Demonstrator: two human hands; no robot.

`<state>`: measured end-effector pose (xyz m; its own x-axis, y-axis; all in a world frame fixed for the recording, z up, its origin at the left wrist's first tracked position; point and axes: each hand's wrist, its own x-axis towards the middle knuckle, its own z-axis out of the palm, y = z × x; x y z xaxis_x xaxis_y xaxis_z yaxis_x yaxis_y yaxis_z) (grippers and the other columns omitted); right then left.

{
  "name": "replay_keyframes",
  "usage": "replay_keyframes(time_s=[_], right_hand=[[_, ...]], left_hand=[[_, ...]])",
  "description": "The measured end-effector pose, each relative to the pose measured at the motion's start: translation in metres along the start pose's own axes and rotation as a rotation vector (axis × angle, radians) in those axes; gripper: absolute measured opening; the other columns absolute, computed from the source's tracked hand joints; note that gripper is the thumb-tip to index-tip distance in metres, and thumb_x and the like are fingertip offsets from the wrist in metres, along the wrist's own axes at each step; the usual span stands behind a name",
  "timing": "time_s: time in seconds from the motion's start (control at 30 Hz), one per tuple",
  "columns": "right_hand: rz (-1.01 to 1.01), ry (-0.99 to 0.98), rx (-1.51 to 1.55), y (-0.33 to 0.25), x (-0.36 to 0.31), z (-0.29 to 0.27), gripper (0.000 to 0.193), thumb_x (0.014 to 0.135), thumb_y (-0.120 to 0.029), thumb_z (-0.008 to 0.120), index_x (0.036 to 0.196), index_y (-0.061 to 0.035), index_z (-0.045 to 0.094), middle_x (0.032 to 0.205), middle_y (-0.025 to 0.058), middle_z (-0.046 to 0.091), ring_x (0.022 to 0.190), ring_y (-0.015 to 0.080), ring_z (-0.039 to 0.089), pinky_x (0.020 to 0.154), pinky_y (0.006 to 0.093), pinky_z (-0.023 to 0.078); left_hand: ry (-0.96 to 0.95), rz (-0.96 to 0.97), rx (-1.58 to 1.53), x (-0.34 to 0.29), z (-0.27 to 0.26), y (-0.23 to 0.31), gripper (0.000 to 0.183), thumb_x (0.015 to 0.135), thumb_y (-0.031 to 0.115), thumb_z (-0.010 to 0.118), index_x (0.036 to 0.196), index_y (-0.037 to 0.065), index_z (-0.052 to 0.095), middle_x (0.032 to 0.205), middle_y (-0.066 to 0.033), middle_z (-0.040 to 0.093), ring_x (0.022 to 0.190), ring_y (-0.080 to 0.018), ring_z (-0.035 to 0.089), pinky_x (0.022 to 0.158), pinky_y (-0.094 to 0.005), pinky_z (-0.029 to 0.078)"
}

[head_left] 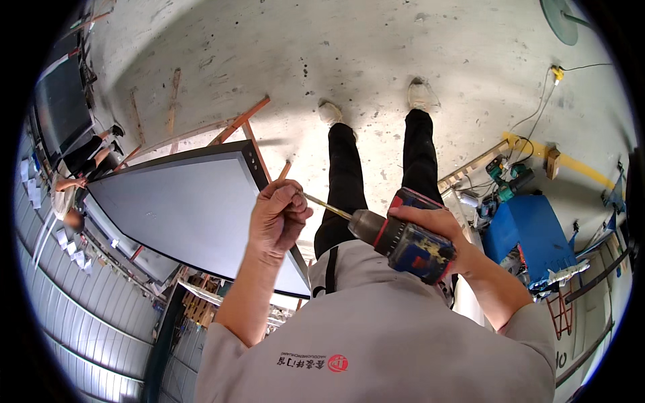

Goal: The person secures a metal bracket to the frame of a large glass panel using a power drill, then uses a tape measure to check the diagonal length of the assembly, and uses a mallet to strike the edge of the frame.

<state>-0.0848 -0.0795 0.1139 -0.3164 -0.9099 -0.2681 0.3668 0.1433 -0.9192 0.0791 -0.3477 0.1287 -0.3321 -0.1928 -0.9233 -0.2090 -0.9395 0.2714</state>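
My right hand is wrapped round a cordless drill, dark blue and scuffed, with a black chuck and a red ring. A long, thin driver bit sticks out of the chuck toward the left. At its far end my left hand is closed, thumb and fingers pinched by the bit's tip. Whatever small thing those fingers may hold is hidden. Just left of this hand lies a large grey panel with a dark frame, its near corner beside my left wrist.
Reddish-brown support bars show beyond the panel. Another person stands at its far left end. To the right are a blue box, green power tools, and a cable with a yellow plug on the floor.
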Motion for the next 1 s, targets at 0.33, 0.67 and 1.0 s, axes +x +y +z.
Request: replay_keyframes(time_s=[0.33,0.67,1.0], right_hand=[[0.017,-0.008,0.07,0.05,0.055,0.045,0.069,0.068,-0.005,0.08,0.132,0.0016,0.055,0.107,0.0158,0.07,0.098,0.0208,0.069,0.087,0.0279,0.049],[0.213,-0.078,0.579,0.079,0.084,0.048,0.081,0.063,-0.001,0.078,0.139,-0.0024,0.049,0.117,0.0091,0.064,0.107,0.0133,0.059,0.098,0.0266,0.043],[0.162,-0.162,0.542,0.09,0.101,0.038,0.082,0.065,-0.008,0.079,0.14,-0.0004,0.047,0.118,0.0113,0.065,0.104,0.0131,0.06,0.096,0.0257,0.043]], left_hand=[[0.222,0.281,-0.374,0.031,-0.037,-0.014,0.013,0.095,0.012,0.059,0.094,0.001,0.065,0.086,-0.0133,0.069,0.079,-0.0265,0.065,0.084,-0.0391,0.054],[0.173,0.238,-0.536,0.03,-0.03,0.001,0.019,0.097,0.007,0.05,0.104,-0.005,0.063,0.104,-0.0179,0.068,0.104,-0.0266,0.064,0.104,-0.0424,0.044],[0.34,0.174,-0.327,-0.001,-0.012,0.018,0.028,0.095,0.011,0.048,0.111,-0.006,0.063,0.101,-0.0159,0.068,0.097,-0.0274,0.064,0.098,-0.0422,0.047]])
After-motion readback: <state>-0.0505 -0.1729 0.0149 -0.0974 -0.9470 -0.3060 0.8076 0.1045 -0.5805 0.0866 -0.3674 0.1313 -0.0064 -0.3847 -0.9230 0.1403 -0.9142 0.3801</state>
